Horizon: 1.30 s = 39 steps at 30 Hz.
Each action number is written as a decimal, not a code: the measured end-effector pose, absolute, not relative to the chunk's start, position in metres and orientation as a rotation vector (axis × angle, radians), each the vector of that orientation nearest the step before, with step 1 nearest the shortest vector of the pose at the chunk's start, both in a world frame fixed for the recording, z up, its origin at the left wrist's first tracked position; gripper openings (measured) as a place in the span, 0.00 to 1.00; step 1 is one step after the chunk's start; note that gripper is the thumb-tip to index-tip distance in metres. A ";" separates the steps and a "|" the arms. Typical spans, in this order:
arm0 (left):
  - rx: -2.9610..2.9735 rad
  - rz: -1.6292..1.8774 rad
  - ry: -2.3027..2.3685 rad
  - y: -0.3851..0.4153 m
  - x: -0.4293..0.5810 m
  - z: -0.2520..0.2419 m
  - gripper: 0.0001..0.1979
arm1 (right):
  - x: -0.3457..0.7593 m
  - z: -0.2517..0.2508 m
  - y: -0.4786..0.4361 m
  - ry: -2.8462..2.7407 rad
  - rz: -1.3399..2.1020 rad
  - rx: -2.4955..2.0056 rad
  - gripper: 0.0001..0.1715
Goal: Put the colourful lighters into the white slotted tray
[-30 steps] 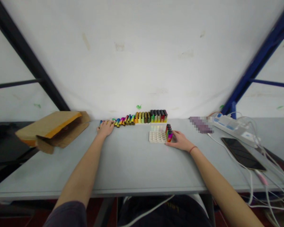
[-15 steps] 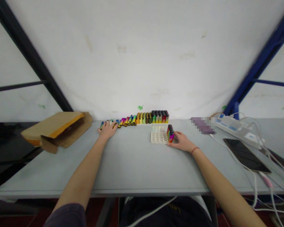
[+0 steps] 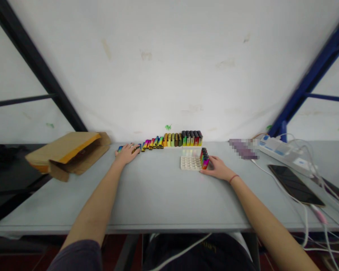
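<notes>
Several colourful lighters [image 3: 152,143] lie in a row along the back of the table. My left hand [image 3: 126,153] rests over the left end of that row, fingers spread, covering some of them. A white tray with round holes [image 3: 190,163] sits near the middle, with one column of upright lighters [image 3: 204,159] at its right edge. Against that column is my right hand [image 3: 217,168], thumb at the tray's near corner and fingers behind, steadying it. Behind the tray stand full blocks of upright lighters, black-topped [image 3: 192,138] and yellow-topped [image 3: 172,139].
An open brown cardboard package [image 3: 70,150] lies at the left. On the right are a phone [image 3: 296,183], a blurred purple item [image 3: 243,149], a white power strip [image 3: 286,156] and loose white cables [image 3: 305,222]. A wall rises behind the table.
My left hand has shifted slightly left and flattened over the lying lighters. My right hand stays at the tray, and the view has moved a little.
</notes>
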<state>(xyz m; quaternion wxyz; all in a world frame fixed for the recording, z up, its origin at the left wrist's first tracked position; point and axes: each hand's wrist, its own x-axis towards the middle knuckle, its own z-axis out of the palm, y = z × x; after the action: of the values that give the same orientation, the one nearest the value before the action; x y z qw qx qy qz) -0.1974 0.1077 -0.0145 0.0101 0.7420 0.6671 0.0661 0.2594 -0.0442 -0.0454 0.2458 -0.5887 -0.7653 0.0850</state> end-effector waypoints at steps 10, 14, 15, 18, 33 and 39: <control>2.425 0.212 2.042 0.021 -0.192 -0.019 0.26 | 0.257 -0.044 -0.042 -2.101 0.248 -1.643 0.43; 2.483 0.252 1.972 -0.001 -0.158 -0.022 0.24 | 0.258 -0.048 -0.041 -2.074 0.253 -1.627 0.42; 2.497 0.273 1.961 -0.003 -0.147 -0.023 0.23 | 0.258 -0.048 -0.041 -2.069 0.254 -1.619 0.41; 2.536 0.327 1.937 -0.001 -0.116 -0.024 0.23 | 0.257 -0.049 -0.040 -2.067 0.249 -1.605 0.41; 2.577 0.471 2.028 0.043 -0.078 -0.019 0.26 | 0.256 -0.047 -0.040 -2.086 0.259 -1.596 0.44; 2.531 0.352 1.954 0.045 -0.103 -0.013 0.31 | 0.256 -0.048 -0.038 -2.079 0.252 -1.593 0.45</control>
<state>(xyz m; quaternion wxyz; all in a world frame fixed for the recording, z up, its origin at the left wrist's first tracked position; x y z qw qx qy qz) -0.1026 0.0447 -0.0127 -0.0376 0.7862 0.6070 0.1094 0.2558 -0.0385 -0.0479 0.2523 -0.5858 -0.7646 0.0925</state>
